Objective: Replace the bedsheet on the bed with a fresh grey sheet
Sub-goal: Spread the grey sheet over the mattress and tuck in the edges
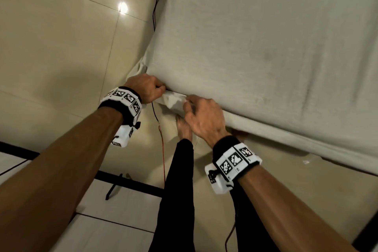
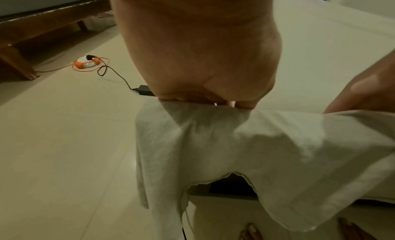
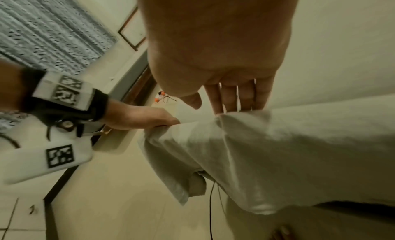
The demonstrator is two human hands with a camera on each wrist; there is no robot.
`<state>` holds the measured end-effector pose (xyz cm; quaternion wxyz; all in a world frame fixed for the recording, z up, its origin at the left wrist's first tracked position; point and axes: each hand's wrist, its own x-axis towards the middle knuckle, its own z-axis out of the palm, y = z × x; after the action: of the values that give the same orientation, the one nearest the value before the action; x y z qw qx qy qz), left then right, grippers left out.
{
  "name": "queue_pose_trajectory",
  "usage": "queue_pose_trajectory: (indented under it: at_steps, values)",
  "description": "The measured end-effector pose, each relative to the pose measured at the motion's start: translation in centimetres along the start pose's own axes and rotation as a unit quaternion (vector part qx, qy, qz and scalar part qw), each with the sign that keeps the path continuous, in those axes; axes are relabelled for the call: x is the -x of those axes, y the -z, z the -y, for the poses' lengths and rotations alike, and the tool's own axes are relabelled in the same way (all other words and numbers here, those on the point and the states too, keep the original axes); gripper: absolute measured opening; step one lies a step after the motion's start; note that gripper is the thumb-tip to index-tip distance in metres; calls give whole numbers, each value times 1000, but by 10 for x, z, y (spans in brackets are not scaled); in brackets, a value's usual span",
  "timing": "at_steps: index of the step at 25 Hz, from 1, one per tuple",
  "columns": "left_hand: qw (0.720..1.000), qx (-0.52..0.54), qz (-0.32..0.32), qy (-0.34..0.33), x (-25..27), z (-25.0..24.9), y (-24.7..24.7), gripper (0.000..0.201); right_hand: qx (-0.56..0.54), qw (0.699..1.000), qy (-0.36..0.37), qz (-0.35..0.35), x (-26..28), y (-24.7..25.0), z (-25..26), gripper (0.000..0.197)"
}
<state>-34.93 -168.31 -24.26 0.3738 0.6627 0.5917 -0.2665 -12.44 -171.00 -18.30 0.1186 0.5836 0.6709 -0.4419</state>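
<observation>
A pale grey sheet [image 1: 266, 47] covers the mattress, which fills the upper right of the head view. At the near corner a loose flap of the sheet [image 2: 235, 150] hangs off the bed's edge toward the floor. My left hand [image 1: 151, 88] grips the top of that flap at the corner, fingers curled over the cloth [image 2: 213, 101]. My right hand [image 1: 199, 115] holds the same fold a little to the right, its fingers [image 3: 230, 98] tucked behind the cloth with the tips hidden. A dark gap shows under the flap's hem.
A black and red cable [image 1: 157, 116] runs across the tiled floor beside the bed corner, by my bare foot [image 1: 184, 127]. An orange extension reel [image 2: 86, 62] and a black adapter [image 2: 145, 89] lie farther off. A wooden frame [image 2: 42, 18] stands behind them.
</observation>
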Motion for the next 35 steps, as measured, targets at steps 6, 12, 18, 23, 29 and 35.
queue_pose_trajectory:
  at_steps: [6, 12, 18, 23, 29, 35]
  values:
    - [969, 111, -191, -110, 31, 11, -5, 40, -45, 981, -53, 183, -58, -5, 14, 55]
    - [987, 85, -115, -78, 31, 5, -9, 55, 32, 969, -88, 228, -93, -27, 17, 55]
    - [994, -10, 109, 18, -31, 10, 0, 51, 10, 997, -43, 61, -22, -12, 30, 47]
    - [993, 60, 96, 9, -25, 17, 1, 53, -48, 983, -76, 157, -43, 0, 32, 54]
    - [976, 113, -149, -115, 49, 23, -3, 55, -60, 958, -126, 252, -88, -9, 24, 42]
    - [993, 7, 113, -38, -26, 19, 0, 62, -43, 990, -76, 113, -29, 5, 31, 45]
